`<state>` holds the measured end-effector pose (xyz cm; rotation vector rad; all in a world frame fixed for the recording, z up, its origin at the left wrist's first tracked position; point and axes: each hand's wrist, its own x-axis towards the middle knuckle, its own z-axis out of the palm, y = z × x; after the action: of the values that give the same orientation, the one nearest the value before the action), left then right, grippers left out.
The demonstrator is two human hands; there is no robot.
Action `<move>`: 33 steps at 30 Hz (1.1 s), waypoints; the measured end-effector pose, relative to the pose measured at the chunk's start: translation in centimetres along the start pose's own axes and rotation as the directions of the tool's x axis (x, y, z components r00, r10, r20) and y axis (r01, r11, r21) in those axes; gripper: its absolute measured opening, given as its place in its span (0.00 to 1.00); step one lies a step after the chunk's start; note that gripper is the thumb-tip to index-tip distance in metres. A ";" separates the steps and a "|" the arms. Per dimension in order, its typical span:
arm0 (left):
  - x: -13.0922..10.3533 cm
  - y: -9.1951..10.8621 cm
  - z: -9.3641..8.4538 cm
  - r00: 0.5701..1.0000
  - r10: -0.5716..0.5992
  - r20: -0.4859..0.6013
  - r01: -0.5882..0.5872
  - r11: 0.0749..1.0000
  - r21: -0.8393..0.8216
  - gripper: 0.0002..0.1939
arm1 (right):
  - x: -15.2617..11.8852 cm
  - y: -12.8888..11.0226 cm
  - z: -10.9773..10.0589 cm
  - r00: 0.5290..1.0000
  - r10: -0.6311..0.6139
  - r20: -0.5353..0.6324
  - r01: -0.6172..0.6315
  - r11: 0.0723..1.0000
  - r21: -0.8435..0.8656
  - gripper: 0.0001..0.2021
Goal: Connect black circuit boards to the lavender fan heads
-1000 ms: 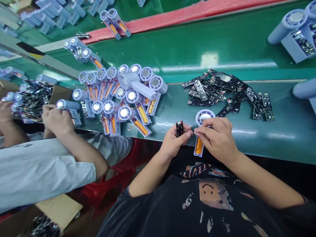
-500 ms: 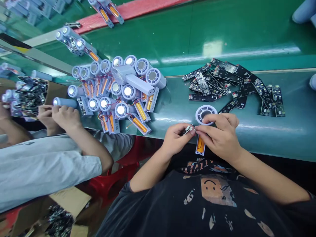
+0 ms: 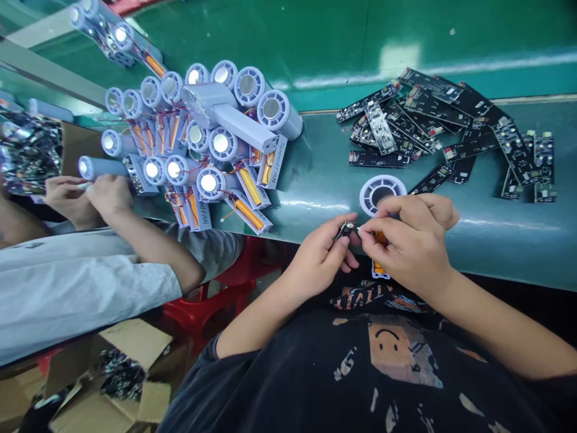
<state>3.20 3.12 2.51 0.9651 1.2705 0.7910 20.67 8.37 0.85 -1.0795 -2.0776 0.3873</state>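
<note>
Near the bench edge my left hand [image 3: 322, 255] grips a small black circuit board [image 3: 346, 230] between thumb and fingers. Just right of it, my right hand [image 3: 408, 240] pinches a small white connector [image 3: 359, 229] close to the board's end. A lilac fan unit [image 3: 382, 191] lies behind and under my right hand, its round end up and its handle with an orange battery [image 3: 380, 266] toward my body. My right fingers cover part of that unit.
Several black circuit boards [image 3: 473, 144] are heaped at the back right. Many lilac fan units [image 3: 243, 120] stand grouped on the green bench [image 3: 311, 207] to the left. At far left a co-worker's hands [image 3: 110, 195] hold a part. An open carton [image 3: 153, 400] sits below.
The view has shifted, with the bench items appearing larger. The board in my left hand now shows apart from my right fingertips, and my right hand covers more of the fan unit's handle.
</note>
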 end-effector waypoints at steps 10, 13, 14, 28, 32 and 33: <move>-0.1 0.7 0.2 0.979 0.204 -0.020 -0.168 0.856 0.489 0.19 | 0.2 -0.2 -0.5 0.995 -0.011 0.104 0.018 0.997 -0.074 0.10; 0.0 0.8 0.2 0.955 0.296 -0.009 -0.235 0.775 0.587 0.18 | 0.2 -0.2 -0.6 0.992 -0.020 0.123 0.033 0.994 -0.101 0.11; 0.1 0.8 0.2 0.948 0.319 -0.002 -0.253 0.754 0.607 0.18 | 0.1 -0.2 -0.6 0.991 -0.033 0.126 0.048 0.992 -0.115 0.11; 0.2 1.1 0.4 0.923 0.382 0.046 -0.297 0.630 0.718 0.18 | -0.6 -0.4 -0.8 0.977 -0.004 0.213 0.042 0.983 -0.178 0.10; 0.2 1.3 0.7 0.924 0.379 0.055 -0.301 0.629 0.717 0.17 | -0.7 -0.6 -0.6 0.974 0.044 0.223 -0.002 0.982 -0.189 0.11; 0.3 1.3 0.8 0.927 0.371 0.048 -0.296 0.646 0.703 0.17 | -0.7 -0.6 -0.5 0.976 0.051 0.213 -0.013 0.984 -0.178 0.11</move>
<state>4.07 3.78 3.66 1.8515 1.5430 0.6313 20.93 7.40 1.20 -1.2219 -2.3251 0.3559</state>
